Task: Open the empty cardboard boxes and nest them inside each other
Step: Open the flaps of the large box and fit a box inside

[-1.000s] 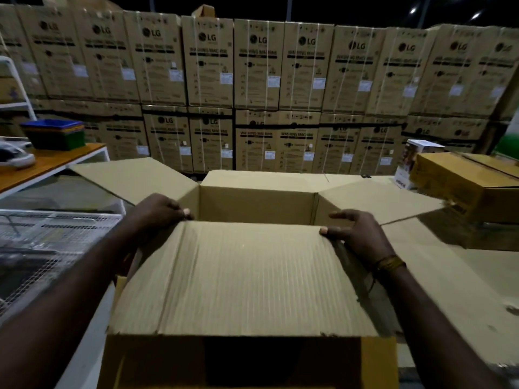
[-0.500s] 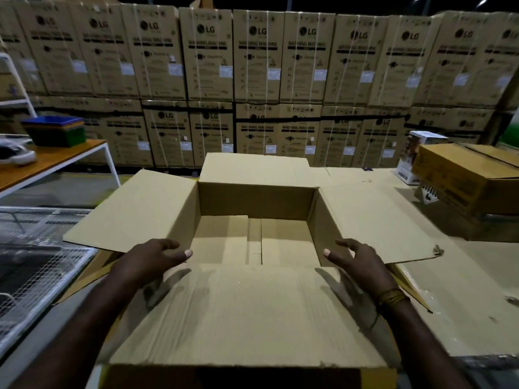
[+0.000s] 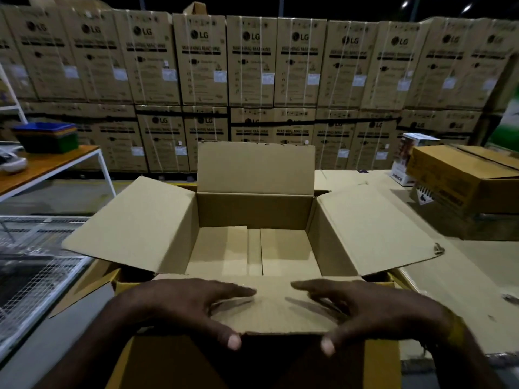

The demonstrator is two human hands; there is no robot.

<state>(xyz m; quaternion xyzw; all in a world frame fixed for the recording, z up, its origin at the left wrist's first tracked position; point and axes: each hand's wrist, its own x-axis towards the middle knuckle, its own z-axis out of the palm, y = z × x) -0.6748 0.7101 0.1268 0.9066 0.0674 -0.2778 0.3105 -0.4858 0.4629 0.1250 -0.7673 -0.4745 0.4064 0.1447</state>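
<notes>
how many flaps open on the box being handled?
4. Plain brown cardboard box: far flap upright, left flap and right flap splayed outward, near flap gripped by left hand and right hand. None look hidden.

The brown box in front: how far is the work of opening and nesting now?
Done: the brown box stands open, its far, left and right flaps spread, and its inside is empty. It appears to sit inside a yellow box, so one nesting seems made. In hand: the left hand and right hand grip the near flap, folding it outward. Left: the closed yellow box at the right is not yet opened.
</notes>
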